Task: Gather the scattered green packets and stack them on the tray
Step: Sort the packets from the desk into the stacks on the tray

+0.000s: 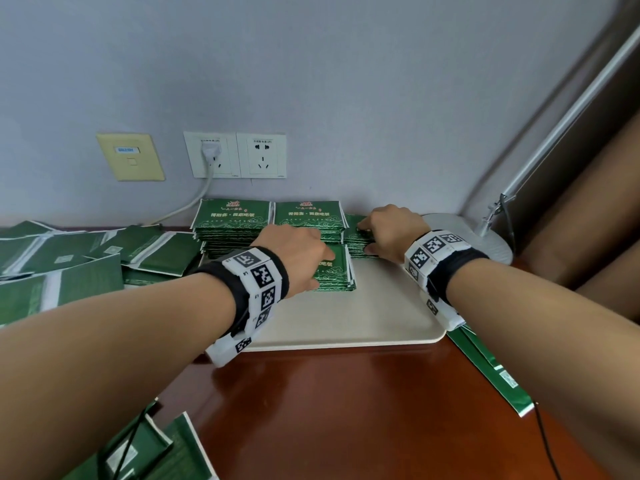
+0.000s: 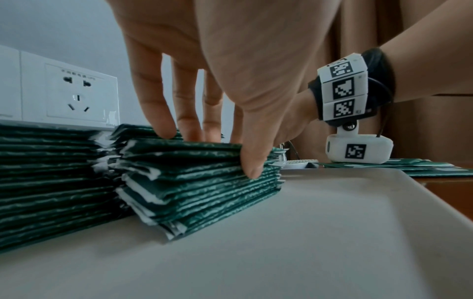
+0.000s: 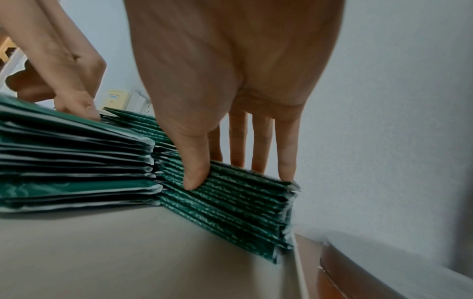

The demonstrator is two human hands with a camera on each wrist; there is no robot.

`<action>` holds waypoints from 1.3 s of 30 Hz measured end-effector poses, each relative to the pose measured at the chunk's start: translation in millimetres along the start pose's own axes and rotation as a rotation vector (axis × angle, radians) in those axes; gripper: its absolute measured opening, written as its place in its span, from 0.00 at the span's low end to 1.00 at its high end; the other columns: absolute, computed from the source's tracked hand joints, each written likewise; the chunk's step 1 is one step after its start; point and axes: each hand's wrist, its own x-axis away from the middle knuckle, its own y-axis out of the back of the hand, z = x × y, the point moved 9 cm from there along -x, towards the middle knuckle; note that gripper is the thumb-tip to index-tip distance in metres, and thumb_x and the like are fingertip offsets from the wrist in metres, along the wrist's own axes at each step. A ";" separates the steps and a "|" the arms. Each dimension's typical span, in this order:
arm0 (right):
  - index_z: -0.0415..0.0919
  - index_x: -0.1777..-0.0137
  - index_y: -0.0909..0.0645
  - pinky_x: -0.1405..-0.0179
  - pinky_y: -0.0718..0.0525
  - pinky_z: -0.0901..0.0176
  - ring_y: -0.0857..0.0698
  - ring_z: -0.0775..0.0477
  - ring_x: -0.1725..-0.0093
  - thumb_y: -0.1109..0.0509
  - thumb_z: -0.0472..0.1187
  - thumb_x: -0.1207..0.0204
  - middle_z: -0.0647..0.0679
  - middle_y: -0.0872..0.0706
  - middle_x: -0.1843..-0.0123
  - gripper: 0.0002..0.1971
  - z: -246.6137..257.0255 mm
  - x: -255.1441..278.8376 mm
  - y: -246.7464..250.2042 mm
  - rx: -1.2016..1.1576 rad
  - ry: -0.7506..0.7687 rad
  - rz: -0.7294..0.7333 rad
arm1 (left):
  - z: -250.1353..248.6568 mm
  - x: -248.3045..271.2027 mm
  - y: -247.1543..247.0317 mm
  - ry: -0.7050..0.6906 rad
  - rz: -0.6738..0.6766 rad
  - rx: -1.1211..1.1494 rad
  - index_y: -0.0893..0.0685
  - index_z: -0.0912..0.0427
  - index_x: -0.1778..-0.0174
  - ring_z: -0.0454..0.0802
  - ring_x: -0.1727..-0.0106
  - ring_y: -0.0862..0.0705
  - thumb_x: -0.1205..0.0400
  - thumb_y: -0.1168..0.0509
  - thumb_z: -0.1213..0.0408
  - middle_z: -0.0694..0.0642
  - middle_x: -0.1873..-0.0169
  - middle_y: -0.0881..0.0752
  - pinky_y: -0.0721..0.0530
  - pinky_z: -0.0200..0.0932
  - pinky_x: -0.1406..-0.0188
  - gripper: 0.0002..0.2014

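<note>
A cream tray (image 1: 363, 317) lies on the wooden table, with stacks of green packets along its back edge. My left hand (image 1: 322, 261) is on the front stack (image 1: 334, 271). In the left wrist view its fingers (image 2: 163, 129) rest on top of that stack (image 2: 204, 188) and the thumb presses the near side. My right hand (image 1: 365, 237) holds the shorter back-right stack (image 1: 355, 233). In the right wrist view that stack (image 3: 230, 208) is pinched between the thumb and the fingers (image 3: 286, 172). Two taller stacks (image 1: 232, 220) stand against the wall.
Loose green packets lie scattered at the left (image 1: 69, 265), at the lower left (image 1: 173, 452) and under my right forearm (image 1: 491, 368). A white lamp base (image 1: 485, 244) stands right of the tray. Wall sockets (image 1: 235, 154) with a plugged-in cable are behind the stacks.
</note>
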 end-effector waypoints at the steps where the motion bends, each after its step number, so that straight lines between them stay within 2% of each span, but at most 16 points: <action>1: 0.52 0.25 0.21 0.41 0.17 0.48 0.18 0.36 0.36 0.24 0.49 0.23 0.46 0.18 0.32 0.26 -0.5 -1.4 -0.1 0.000 0.002 0.001 | 0.1 -0.7 -0.2 0.002 -0.001 0.001 0.29 0.38 0.21 0.56 0.37 0.17 0.17 0.33 0.45 0.48 0.37 0.22 0.26 0.47 0.57 0.27; 8: 0.49 0.26 0.21 0.42 0.17 0.47 0.18 0.36 0.37 0.23 0.49 0.24 0.45 0.18 0.35 0.26 -3.0 -0.7 -1.2 -0.023 0.019 -0.006 | -2.3 -1.1 0.6 0.011 -0.006 -0.030 0.30 0.39 0.20 0.56 0.39 0.16 0.17 0.33 0.45 0.48 0.37 0.22 0.26 0.48 0.59 0.28; 11: 0.46 0.23 0.25 0.39 0.18 0.46 0.19 0.36 0.35 0.23 0.50 0.25 0.44 0.20 0.33 0.31 -6.5 10.1 3.8 -0.066 0.009 -0.025 | -5.6 3.6 3.8 0.014 -0.012 -0.046 0.31 0.40 0.20 0.57 0.42 0.15 0.18 0.32 0.44 0.49 0.37 0.22 0.26 0.48 0.61 0.30; 14: 0.45 0.20 0.29 0.37 0.20 0.47 0.21 0.37 0.31 0.23 0.52 0.25 0.43 0.22 0.29 0.35 -11.9 31.4 15.6 -0.086 -0.005 -0.045 | -10.5 12.4 9.8 0.016 -0.010 -0.037 0.32 0.41 0.20 0.58 0.40 0.16 0.19 0.31 0.43 0.49 0.36 0.22 0.23 0.49 0.58 0.32; 18: 0.45 0.24 0.25 0.40 0.21 0.48 0.20 0.37 0.33 0.23 0.53 0.25 0.44 0.20 0.33 0.31 -26.1 79.3 35.0 -0.069 -0.042 -0.066 | -27.6 29.2 24.9 0.015 -0.017 -0.019 0.29 0.41 0.21 0.57 0.36 0.18 0.20 0.33 0.40 0.48 0.34 0.22 0.20 0.51 0.51 0.30; 21: 0.47 0.32 0.19 0.42 0.16 0.47 0.17 0.39 0.38 0.23 0.52 0.28 0.45 0.15 0.39 0.25 -43.9 128.3 42.1 -0.058 -0.104 -0.045 | -59.7 40.8 39.4 -0.020 -0.034 0.009 0.28 0.41 0.22 0.57 0.32 0.20 0.19 0.34 0.38 0.49 0.29 0.23 0.20 0.52 0.45 0.29; 24: 0.47 0.29 0.20 0.38 0.17 0.47 0.18 0.39 0.35 0.22 0.55 0.28 0.45 0.15 0.36 0.29 -69.0 182.5 34.3 -0.049 -0.182 0.020 | -110.0 48.4 50.6 -0.105 -0.051 0.050 0.24 0.42 0.25 0.57 0.35 0.18 0.19 0.35 0.38 0.49 0.32 0.20 0.20 0.51 0.46 0.27; 29: 0.49 0.30 0.19 0.40 0.16 0.49 0.17 0.40 0.38 0.21 0.59 0.32 0.46 0.13 0.39 0.31 -116.7 278.3 4.6 -0.046 -0.342 0.148 | -214.8 59.9 63.4 -0.326 -0.035 0.085 0.20 0.46 0.28 0.57 0.38 0.17 0.17 0.36 0.42 0.52 0.37 0.17 0.16 0.53 0.42 0.23; 32: 0.49 0.30 0.19 0.39 0.15 0.47 0.17 0.40 0.36 0.20 0.61 0.33 0.46 0.15 0.36 0.33 -136.9 332.8 -20.8 -0.049 -0.420 0.244 | -265.3 59.9 62.7 -0.402 0.001 0.112 0.19 0.48 0.28 0.58 0.36 0.17 0.17 0.37 0.42 0.54 0.35 0.16 0.17 0.52 0.39 0.24; 35: 0.48 0.29 0.20 0.40 0.16 0.47 0.17 0.42 0.36 0.19 0.63 0.35 0.48 0.15 0.34 0.36 -145.2 369.5 -46.8 -0.065 -0.438 0.339 | -298.4 55.3 44.7 -0.429 0.076 0.085 0.23 0.52 0.24 0.58 0.34 0.18 0.17 0.37 0.41 0.56 0.31 0.17 0.17 0.52 0.37 0.28; 39: 0.47 0.25 0.24 0.40 0.16 0.46 0.18 0.41 0.36 0.18 0.63 0.36 0.47 0.16 0.33 0.40 -144.5 384.9 -65.7 -0.085 -0.420 0.384 | -310.1 43.7 16.7 -0.375 0.180 0.068 0.34 0.56 0.17 0.59 0.27 0.23 0.18 0.38 0.36 0.57 0.23 0.25 0.20 0.56 0.31 0.38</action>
